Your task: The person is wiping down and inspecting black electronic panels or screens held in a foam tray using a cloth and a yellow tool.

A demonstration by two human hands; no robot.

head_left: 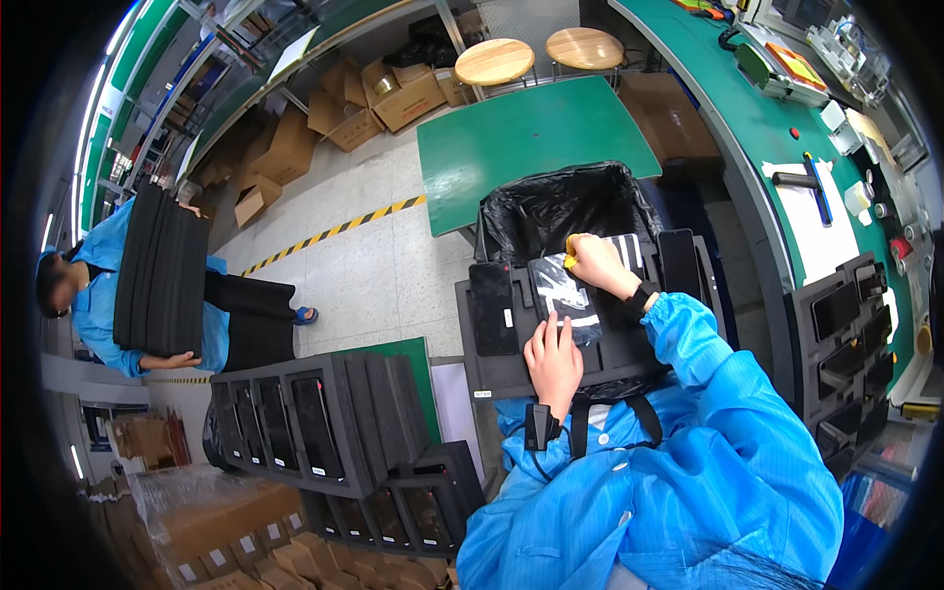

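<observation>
A black foam tray [475, 367] lies before me. Across its middle is a flat, dark package in shiny clear film [565, 292] with white stripes. My left hand [556, 362] rests on the package's near edge, fingers stretched out and gripping nothing. Above the far part of the package, my right hand [602, 264] is closed around a small yellow tool [570, 250], mostly hidden by the fingers. A black phone-like device [493, 310] sits in the tray's left side, and another dark device [678, 264] stands at its right side.
A bin lined with a black bag [511, 211] stands beyond the tray, beside a green table [531, 133]. Stacked foam trays with devices [295, 423] are at left; more trays [836, 344] lean at right. A co-worker [103, 275] carries black foam trays [162, 270].
</observation>
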